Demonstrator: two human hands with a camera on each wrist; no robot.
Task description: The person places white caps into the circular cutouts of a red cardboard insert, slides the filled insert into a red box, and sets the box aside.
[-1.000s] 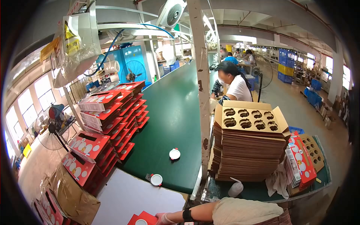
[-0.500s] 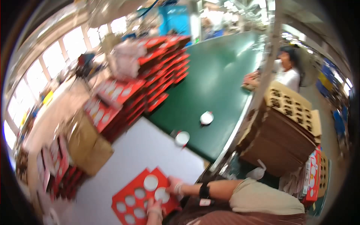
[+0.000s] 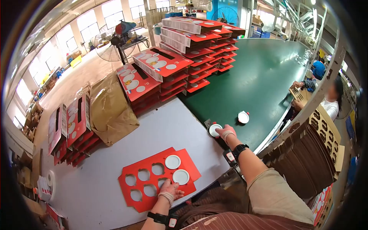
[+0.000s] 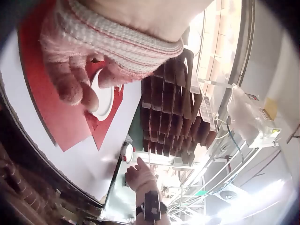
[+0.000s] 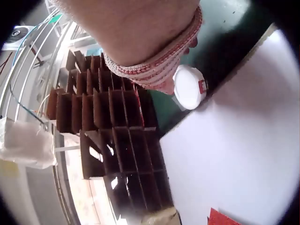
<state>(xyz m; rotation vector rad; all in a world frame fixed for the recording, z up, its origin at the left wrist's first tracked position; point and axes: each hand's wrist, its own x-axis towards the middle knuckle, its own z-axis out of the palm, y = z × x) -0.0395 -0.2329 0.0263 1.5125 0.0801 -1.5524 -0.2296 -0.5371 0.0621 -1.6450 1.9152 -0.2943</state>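
Observation:
A red card sheet [image 3: 142,165] with several round cut-outs lies on the white tabletop. Two round white downlights, an upper one [image 3: 173,161] and a lower one [image 3: 181,176], sit in its right-hand part. My gloved left hand [image 3: 170,191] rests on the card, fingers relaxed at the lower downlight's edge; the left wrist view has them beside its white rim [image 4: 104,96]. My right hand [image 3: 227,132] stretches to a downlight [image 3: 215,130] with red clips at the belt's near edge, fingertips at its right side. In the right wrist view those fingers are mostly hidden behind the wrist.
Another downlight [image 3: 243,117] lies on the green belt [image 3: 260,76]. Red printed cartons [image 3: 165,63] stand stacked beyond the table, near brown paper [image 3: 111,107]. Cardboard inserts [image 3: 306,161] form a tall pile at right, below a metal post. Another person [image 3: 331,99] works across the belt.
The head view has swung, bringing the table into fuller view. My right hand has left the red card and reached out to the downlight by the belt edge. My left hand stays on the card.

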